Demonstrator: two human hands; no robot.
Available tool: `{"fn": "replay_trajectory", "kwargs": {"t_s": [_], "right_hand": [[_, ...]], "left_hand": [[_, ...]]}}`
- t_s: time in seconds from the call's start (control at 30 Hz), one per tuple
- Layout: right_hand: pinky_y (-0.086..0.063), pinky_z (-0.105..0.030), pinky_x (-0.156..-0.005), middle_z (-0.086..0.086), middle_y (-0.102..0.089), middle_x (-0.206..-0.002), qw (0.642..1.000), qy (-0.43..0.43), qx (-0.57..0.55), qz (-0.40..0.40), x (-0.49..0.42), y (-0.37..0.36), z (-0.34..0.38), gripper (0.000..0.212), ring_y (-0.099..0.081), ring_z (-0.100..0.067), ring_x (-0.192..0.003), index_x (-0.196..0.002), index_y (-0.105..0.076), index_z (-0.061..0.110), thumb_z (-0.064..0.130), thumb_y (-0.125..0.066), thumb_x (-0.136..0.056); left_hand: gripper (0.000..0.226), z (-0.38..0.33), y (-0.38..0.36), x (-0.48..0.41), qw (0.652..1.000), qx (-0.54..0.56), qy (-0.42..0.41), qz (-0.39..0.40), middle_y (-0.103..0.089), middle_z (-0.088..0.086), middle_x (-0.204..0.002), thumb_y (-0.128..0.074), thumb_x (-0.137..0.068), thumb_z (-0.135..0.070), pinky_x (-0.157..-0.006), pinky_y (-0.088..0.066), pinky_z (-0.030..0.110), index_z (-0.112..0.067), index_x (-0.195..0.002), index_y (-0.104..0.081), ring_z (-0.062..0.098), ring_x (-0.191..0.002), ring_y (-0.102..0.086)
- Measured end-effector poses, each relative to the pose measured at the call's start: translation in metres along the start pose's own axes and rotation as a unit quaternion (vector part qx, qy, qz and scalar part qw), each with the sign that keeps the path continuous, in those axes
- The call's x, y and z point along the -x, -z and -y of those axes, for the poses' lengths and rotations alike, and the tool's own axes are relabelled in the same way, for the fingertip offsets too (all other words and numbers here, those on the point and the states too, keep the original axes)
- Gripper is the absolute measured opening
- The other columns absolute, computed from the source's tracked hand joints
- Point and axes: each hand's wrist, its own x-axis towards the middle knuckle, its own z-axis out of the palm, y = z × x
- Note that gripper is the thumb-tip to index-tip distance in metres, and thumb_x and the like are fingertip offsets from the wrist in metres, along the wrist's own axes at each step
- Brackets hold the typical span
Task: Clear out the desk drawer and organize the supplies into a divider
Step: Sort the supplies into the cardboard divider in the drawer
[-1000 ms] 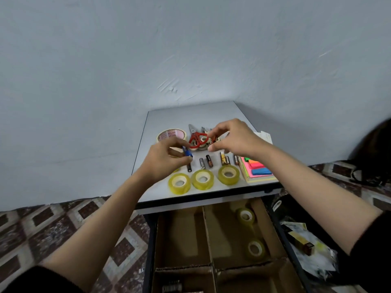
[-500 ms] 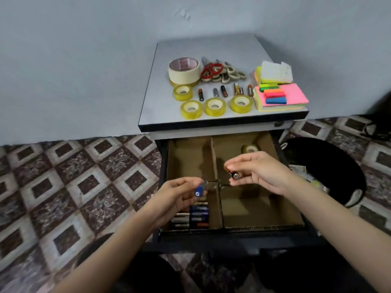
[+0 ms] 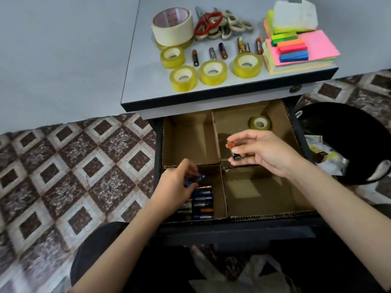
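Left hand [image 3: 176, 183]: fingers curled round a blue battery [image 3: 195, 180], low over the divider's lower-left compartment.
Right hand [image 3: 265, 153]: thumb and fingertips pinch a black-and-orange battery [image 3: 234, 152], held in the air above the divider's cross-wall, centre-right of the frame.
Divider [image 3: 215, 134]: a cardboard divider with four compartments, sitting in the open drawer [image 3: 232, 231]. The stack [image 3: 202, 203] of batteries lies lower left and one tape roll [image 3: 259, 123] upper right. The other two compartments look bare.
Desk [image 3: 143, 60]: loose cells [image 3: 222, 50], tape rolls [image 3: 213, 72], scissors and notes wait at the top of the frame.
Risk, stack: if the blue battery is dropped rather than laid down, it could knock the stack askew. A round cell that lands crosswise will roll.
Risk, wrong compartment: the right hand's battery hangs over the wall junction. If let go there, it would probably fall into the lower-right or upper-right compartment, not with the stack.
Risk, crowding: both hands are heading for one narrow compartment and may bump, so one battery at a time looks safer.
Risk, wall: the cardboard is thin. A wrist leaning on it could bend it and let cells slip under.
Risk, desk edge: the front tape rolls sit near the lip, so a jolt to the drawer might tip one off.
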Motion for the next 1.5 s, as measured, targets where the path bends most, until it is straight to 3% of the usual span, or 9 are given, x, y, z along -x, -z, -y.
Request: {"fn": "replay_trajectory", "kwargs": {"t_s": [0.17,0.37,0.57,0.83,1.17,1.23,1.33,1.4,1.5], "right_hand": [[-0.057,-0.026,-0.063,-0.021,-0.066,-0.106,0.998,0.018,-0.057,0.014,-0.008,0.004,0.005,0.036,-0.068,-0.025,-0.073,-0.109,-0.061,0.011,-0.006,-0.063,-0.077],[-0.058,-0.026,-0.065,-0.015,-0.072,-0.094,0.997,0.020,-0.078,0.016,-0.012,0.007,0.005,0.032,-0.071,-0.024,-0.072,-0.108,-0.060,0.004,-0.007,-0.062,-0.078],[-0.059,-0.029,-0.064,-0.014,-0.069,-0.099,0.996,0.012,-0.089,0.023,-0.013,0.005,0.003,0.027,-0.071,-0.023,-0.072,-0.102,-0.062,0.004,-0.008,-0.060,-0.078],[-0.059,-0.029,-0.062,-0.007,-0.072,-0.092,0.997,0.010,-0.073,0.028,-0.011,0.003,0.000,0.024,-0.071,-0.022,-0.072,-0.098,-0.063,0.006,-0.006,-0.060,-0.077],[-0.059,-0.028,-0.067,-0.013,-0.064,-0.086,0.998,-0.009,-0.068,0.007,-0.011,0.001,-0.001,0.016,-0.066,-0.021,-0.077,-0.089,-0.064,0.000,-0.008,-0.063,-0.075],[-0.059,-0.027,-0.070,-0.013,-0.064,-0.089,0.998,-0.020,-0.064,0.001,-0.009,0.003,-0.002,0.016,-0.067,-0.020,-0.079,-0.089,-0.064,0.000,-0.010,-0.061,-0.077],[-0.058,-0.023,-0.070,-0.013,-0.065,-0.096,0.999,-0.023,-0.043,-0.011,-0.002,0.004,-0.001,0.022,-0.069,-0.019,-0.079,-0.093,-0.064,0.002,-0.014,-0.060,-0.077],[-0.058,-0.021,-0.068,-0.010,-0.067,-0.094,1.000,-0.017,-0.002,-0.018,0.005,0.001,0.000,0.026,-0.070,-0.016,-0.074,-0.094,-0.065,0.005,-0.014,-0.061,-0.077],[-0.058,-0.023,-0.059,-0.008,-0.068,-0.081,0.993,-0.006,0.121,-0.004,0.014,-0.013,-0.001,0.028,-0.068,-0.014,-0.063,-0.094,-0.067,0.011,-0.011,-0.065,-0.076]], "left_hand": [[0.030,0.010,-0.010,-0.005,0.987,-0.148,-0.057,0.023,-0.074,-0.001,-0.087,-0.076,-0.069,-0.009,-0.074,-0.056,0.034,-0.020,-0.097,-0.073,0.023,-0.082,-0.069],[0.035,0.010,-0.030,-0.017,0.977,-0.203,-0.067,0.012,-0.072,0.001,-0.073,-0.081,-0.058,-0.002,-0.050,-0.052,0.031,-0.021,-0.086,-0.075,0.025,-0.063,-0.069],[0.034,0.008,-0.033,-0.022,0.969,-0.232,-0.011,0.089,-0.064,0.003,-0.116,-0.048,-0.091,-0.010,-0.084,-0.048,0.033,-0.022,-0.119,-0.063,0.027,-0.107,-0.058],[0.039,0.016,-0.035,-0.020,0.977,-0.183,-0.044,0.099,-0.061,0.006,-0.124,-0.050,-0.088,0.001,-0.099,-0.043,0.031,-0.015,-0.121,-0.063,0.023,-0.116,-0.055],[0.033,0.013,-0.035,-0.021,0.934,-0.328,-0.049,0.135,-0.059,0.001,-0.120,-0.046,-0.091,-0.007,-0.082,-0.046,0.031,-0.017,-0.118,-0.061,0.023,-0.108,-0.056],[0.028,0.009,-0.026,-0.019,0.942,-0.297,-0.044,0.149,-0.061,-0.002,-0.119,-0.049,-0.093,-0.017,-0.085,-0.047,0.030,-0.021,-0.116,-0.063,0.020,-0.107,-0.057],[0.019,-0.002,0.010,-0.013,0.988,-0.079,-0.028,0.126,-0.068,-0.008,-0.106,-0.062,-0.088,-0.024,-0.086,-0.050,0.020,-0.026,-0.106,-0.068,0.002,-0.096,-0.062],[0.016,-0.012,0.040,-0.008,0.995,0.072,-0.036,0.057,-0.069,-0.012,-0.094,-0.066,-0.083,-0.018,-0.076,-0.050,0.010,-0.028,-0.096,-0.068,-0.002,-0.086,-0.064],[0.012,-0.009,0.068,-0.014,0.978,0.193,-0.018,-0.073,-0.071,-0.010,-0.088,-0.064,-0.084,-0.019,-0.076,-0.053,0.016,-0.028,-0.091,-0.069,0.004,-0.084,-0.067]]}}
